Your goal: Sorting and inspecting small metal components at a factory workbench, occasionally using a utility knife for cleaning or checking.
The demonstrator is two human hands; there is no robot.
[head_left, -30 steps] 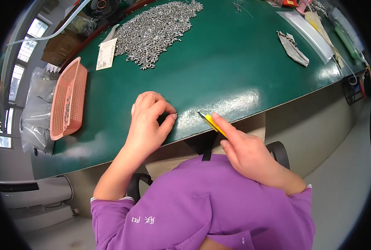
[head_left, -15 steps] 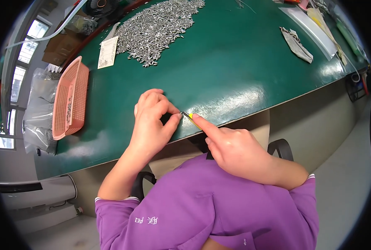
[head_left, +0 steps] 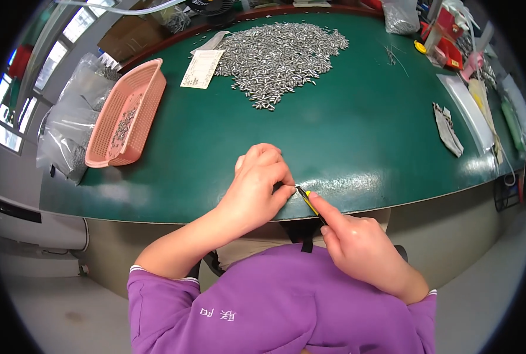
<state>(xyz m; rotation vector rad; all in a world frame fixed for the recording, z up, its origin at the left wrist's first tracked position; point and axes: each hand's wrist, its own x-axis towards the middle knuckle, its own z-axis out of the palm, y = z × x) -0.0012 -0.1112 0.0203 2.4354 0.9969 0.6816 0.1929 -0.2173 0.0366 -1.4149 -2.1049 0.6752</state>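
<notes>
My left hand (head_left: pixel 257 186) rests at the near edge of the green table (head_left: pixel 215 147), fingers curled and pinched on a small metal piece that is mostly hidden. My right hand (head_left: pixel 357 248) holds a thin yellow and black tool (head_left: pixel 310 203) whose tip touches the spot at my left fingertips. A large heap of small silver metal pieces (head_left: pixel 280 53) lies far across the table, out of reach of both hands.
A pink plastic basket (head_left: pixel 127 112) with a few metal pieces stands at the left, beside clear plastic bags (head_left: pixel 68 124). A paper slip (head_left: pixel 202 69) lies by the heap. A folded cloth (head_left: pixel 447 128), a white tray (head_left: pixel 469 115) and red items (head_left: pixel 446 35) sit at the right.
My right hand has brought the tool leftwards until its tip meets my left fingertips. My left hand has stayed at the table edge.
</notes>
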